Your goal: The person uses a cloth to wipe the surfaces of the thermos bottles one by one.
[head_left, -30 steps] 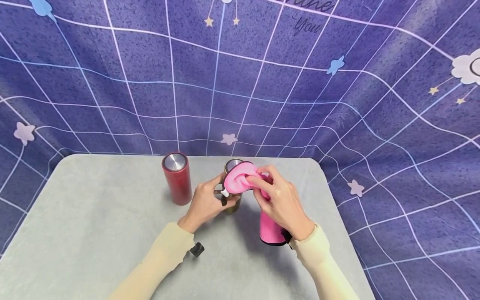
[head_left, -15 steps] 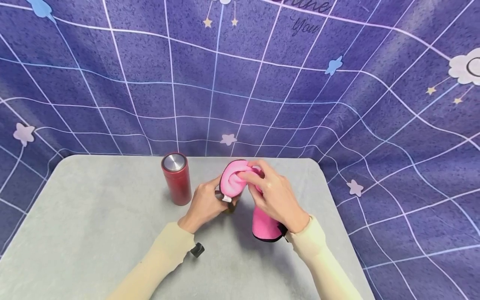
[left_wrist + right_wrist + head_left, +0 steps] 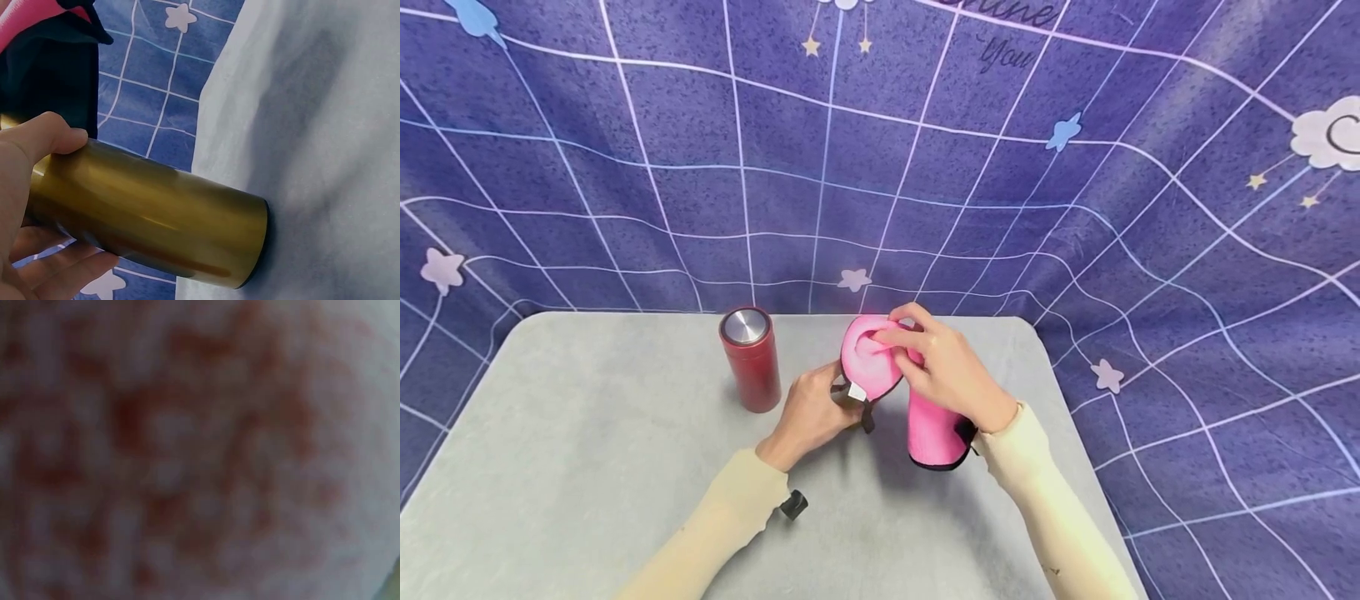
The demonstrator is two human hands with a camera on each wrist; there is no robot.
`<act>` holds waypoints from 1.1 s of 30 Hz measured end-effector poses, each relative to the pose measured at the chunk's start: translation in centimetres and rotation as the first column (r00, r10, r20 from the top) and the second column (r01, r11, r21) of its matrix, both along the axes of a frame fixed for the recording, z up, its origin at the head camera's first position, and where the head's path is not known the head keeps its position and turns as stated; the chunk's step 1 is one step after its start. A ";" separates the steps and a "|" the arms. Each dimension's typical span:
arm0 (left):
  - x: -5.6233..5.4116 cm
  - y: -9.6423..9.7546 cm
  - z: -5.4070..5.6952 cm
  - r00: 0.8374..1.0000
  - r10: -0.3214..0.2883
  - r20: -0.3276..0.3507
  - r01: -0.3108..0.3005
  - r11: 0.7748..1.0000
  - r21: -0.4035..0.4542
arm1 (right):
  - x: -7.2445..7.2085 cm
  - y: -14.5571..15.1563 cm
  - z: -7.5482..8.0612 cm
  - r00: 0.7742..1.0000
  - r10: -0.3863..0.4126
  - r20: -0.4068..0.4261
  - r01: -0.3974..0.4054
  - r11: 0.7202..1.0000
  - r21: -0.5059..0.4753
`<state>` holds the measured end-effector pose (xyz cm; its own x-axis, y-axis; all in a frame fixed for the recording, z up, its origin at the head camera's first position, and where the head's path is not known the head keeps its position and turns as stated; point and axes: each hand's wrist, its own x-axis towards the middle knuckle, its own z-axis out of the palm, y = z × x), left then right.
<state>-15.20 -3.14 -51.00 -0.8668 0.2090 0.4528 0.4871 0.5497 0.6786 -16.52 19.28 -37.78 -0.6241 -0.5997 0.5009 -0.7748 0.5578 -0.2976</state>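
Note:
My left hand (image 3: pixel 812 412) grips a gold thermos bottle (image 3: pixel 156 209) around its upper part, thumb on one side and fingers on the other. Its base is close to the table in the left wrist view, and its cap is hidden in the head view. Above the bottle is a round, soft pink fabric piece (image 3: pixel 868 367) with black trim and a white tag. My right hand (image 3: pixel 951 367) pinches this fabric, its index finger reaching into the fold. Below that hand shows a pink tube-shaped part (image 3: pixel 934 429) with a black lower edge.
A red thermos bottle (image 3: pixel 752 362) with a steel cap stands upright left of my left hand. The grey table (image 3: pixel 610 442) meets a blue-purple curtain (image 3: pixel 775 192) at the back. The right wrist view is a close, reddish blur.
The pink fabric opening has moved left over the gold bottle, covering the cap seen earlier. My right hand has shifted slightly up and left, with the lower pink part following.

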 end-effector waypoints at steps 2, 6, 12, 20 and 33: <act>0.1 0.0 -0.1 1.000 -0.013 -0.005 0.013 1.000 0.002 | -0.4 0.2 0.2 0.999 0.006 0.053 -0.006 1.000 0.001; 0.4 0.1 -0.2 0.999 -0.035 -0.028 0.035 0.999 0.001 | -1.4 0.7 0.3 0.984 0.021 0.177 -0.017 1.000 -0.026; 0.7 0.0 -0.1 0.999 -0.028 -0.027 0.027 0.999 -0.021 | -2.9 1.7 -0.2 0.942 0.109 0.318 -0.069 0.989 -0.134; 0.9 -0.3 -0.2 0.999 -0.032 -0.028 0.032 0.999 -0.021 | -3.4 2.9 -2.0 0.862 0.133 0.490 -0.002 0.966 -0.259; 1.0 -0.1 -0.2 0.992 -0.072 0.101 0.055 0.985 0.161 | -2.6 3.0 -3.8 0.826 0.102 0.554 0.114 0.933 -0.342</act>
